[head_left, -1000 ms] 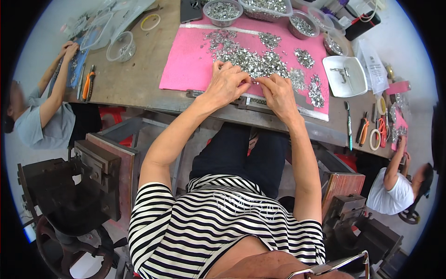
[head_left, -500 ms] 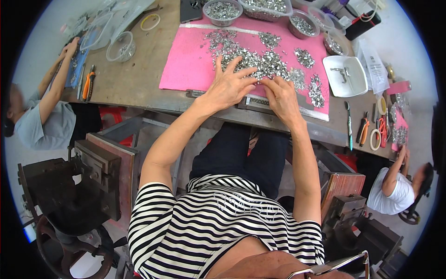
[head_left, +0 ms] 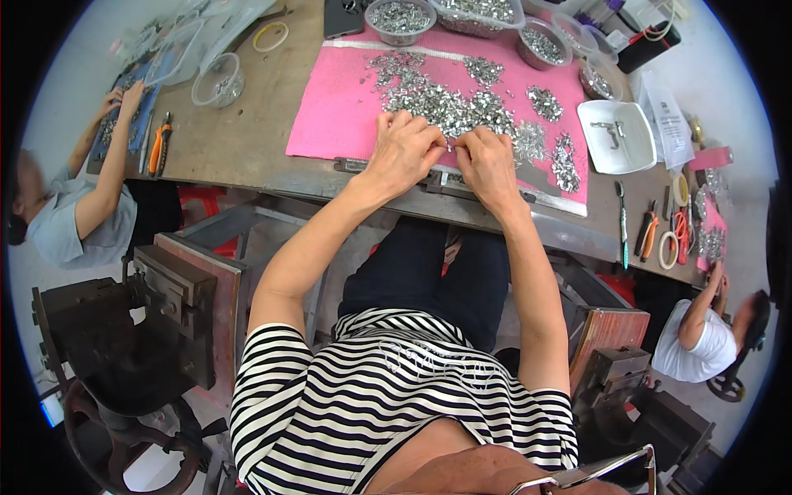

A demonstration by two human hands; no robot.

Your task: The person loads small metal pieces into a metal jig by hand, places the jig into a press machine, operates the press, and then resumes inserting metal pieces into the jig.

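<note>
- a pink mat (head_left: 330,115) is spread on the table (head_left: 231,124), and a wide pile of small metal pieces (head_left: 454,107) is heaped across its middle.
- the left hand (head_left: 410,148) is held over the near part of the mat, at the front of the pile; its fingers are curled, and its thumb and forefinger are brought close together.
- the right hand (head_left: 488,163) is held just beside it over the mat, with fingers bent and thumb and forefinger drawn in likewise.
- a tiny bright bit is seen by the fingertips, but whether it is gripped by either hand cannot be told.
- a metal bar (head_left: 450,183) is set along the near edge of the mat, below the hands and partly covered by them.
- smaller heaps (head_left: 545,103) are laid out on the right part of the mat.
- a white tray (head_left: 615,155), in which a few metal parts (head_left: 610,132) are kept, is placed just right of the mat.
- a round tub (head_left: 400,20) filled with pieces is stood at the far edge of the mat.
- orange-handled pliers (head_left: 160,147) and a clear cup (head_left: 219,80) are left on the table to the left of the mat.
- a toothbrush (head_left: 623,224) is laid beyond the near right corner of the mat.
</note>
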